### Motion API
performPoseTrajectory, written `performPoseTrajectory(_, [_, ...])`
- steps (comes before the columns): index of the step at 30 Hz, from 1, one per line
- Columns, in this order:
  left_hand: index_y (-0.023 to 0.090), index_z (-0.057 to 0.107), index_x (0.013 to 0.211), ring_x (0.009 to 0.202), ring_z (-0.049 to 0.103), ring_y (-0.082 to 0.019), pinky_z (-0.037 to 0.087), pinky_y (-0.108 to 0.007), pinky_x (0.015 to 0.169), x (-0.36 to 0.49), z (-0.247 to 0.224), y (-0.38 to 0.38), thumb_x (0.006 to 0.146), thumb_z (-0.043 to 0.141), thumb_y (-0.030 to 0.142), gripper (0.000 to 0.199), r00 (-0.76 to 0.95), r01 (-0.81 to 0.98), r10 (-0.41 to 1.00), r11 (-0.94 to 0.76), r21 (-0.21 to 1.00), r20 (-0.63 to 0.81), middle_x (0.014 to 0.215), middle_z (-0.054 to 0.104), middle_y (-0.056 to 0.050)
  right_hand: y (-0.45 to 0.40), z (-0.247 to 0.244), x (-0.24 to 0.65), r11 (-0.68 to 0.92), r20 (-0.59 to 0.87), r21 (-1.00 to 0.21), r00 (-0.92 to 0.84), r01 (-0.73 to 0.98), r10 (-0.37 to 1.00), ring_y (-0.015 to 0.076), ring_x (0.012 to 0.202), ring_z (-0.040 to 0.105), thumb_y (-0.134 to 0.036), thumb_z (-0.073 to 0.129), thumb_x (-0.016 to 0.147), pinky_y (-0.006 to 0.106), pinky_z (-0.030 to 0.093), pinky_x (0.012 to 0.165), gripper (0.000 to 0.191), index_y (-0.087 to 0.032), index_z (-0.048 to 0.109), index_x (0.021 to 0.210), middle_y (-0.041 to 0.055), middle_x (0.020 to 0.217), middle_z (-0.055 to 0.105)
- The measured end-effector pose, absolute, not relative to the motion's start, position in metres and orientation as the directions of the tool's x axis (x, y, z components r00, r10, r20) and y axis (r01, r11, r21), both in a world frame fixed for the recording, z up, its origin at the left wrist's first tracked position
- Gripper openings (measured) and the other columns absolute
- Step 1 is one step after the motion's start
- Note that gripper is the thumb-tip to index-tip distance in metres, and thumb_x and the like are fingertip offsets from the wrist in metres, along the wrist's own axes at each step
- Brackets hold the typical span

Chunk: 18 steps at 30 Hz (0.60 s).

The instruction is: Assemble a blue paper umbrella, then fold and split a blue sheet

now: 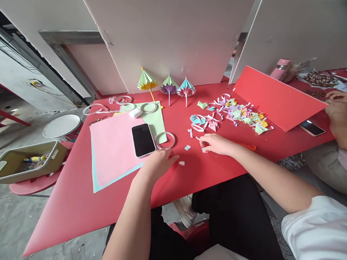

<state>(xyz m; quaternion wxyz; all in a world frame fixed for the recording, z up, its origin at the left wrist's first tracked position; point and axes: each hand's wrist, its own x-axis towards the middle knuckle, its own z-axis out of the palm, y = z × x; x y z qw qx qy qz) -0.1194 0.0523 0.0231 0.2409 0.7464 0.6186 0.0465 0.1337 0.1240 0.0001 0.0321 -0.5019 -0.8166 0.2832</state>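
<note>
My left hand [159, 161] rests near the table's front, thumb and fingers apart, holding nothing. Just beyond it lies a ring of narrow white paper strip [165, 140], and a black-screened phone [144, 140] sits to its left. My right hand [217, 144] is pinched at the tabletop on a small paper scrap [204, 149], partly hidden by the fingers. Between the hands are a small blue paper piece [187, 147] and a whitish folded bit [182, 163]. Past my right hand spreads a heap of coloured paper scraps [244, 114].
Pink paper sheets [112, 145] cover the red table's [78, 206] left side. Folded paper umbrellas, including a green-yellow one [146, 81], stand at the back. A red board [280, 96] leans at right, beside another person's hands [338, 106]. An orange-handled tool [247, 146] lies behind my right forearm.
</note>
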Motion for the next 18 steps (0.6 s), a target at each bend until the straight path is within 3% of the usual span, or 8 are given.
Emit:
performPoseTrajectory(7, [0.021,0.053,0.081,0.073,0.058,-0.018,0.037,-0.026,0.055,-0.1186,0.0250,0.0515,0.086,0.041,0.044,0.026,0.234,0.898,0.943,-0.117,0.423,-0.238,0.082,0.063,-0.003,0.1247,-0.0006,0.1285,0.309,-0.301,-0.471,-0.480,0.826,0.824,0.0081,0.052,0.044,-0.013,0.053,0.071,0.022,0.028,0.051,0.009,-0.020,0.048,0.072,-0.0030,0.069,0.055])
performPoseTrajectory(18, [0.022,0.055,0.086,0.074,0.059,-0.018,0.038,-0.025,0.056,-0.1207,0.0282,0.0512,0.085,0.041,0.044,0.026,0.210,0.896,0.944,-0.082,0.436,-0.254,0.085,0.062,-0.002,0.1271,0.0009,0.1383,0.334,-0.342,-0.487,-0.529,0.807,0.777,0.0127,0.068,0.054,-0.021,0.051,0.078,0.021,0.035,0.053,0.011,-0.024,0.056,0.088,0.0007,0.087,0.061])
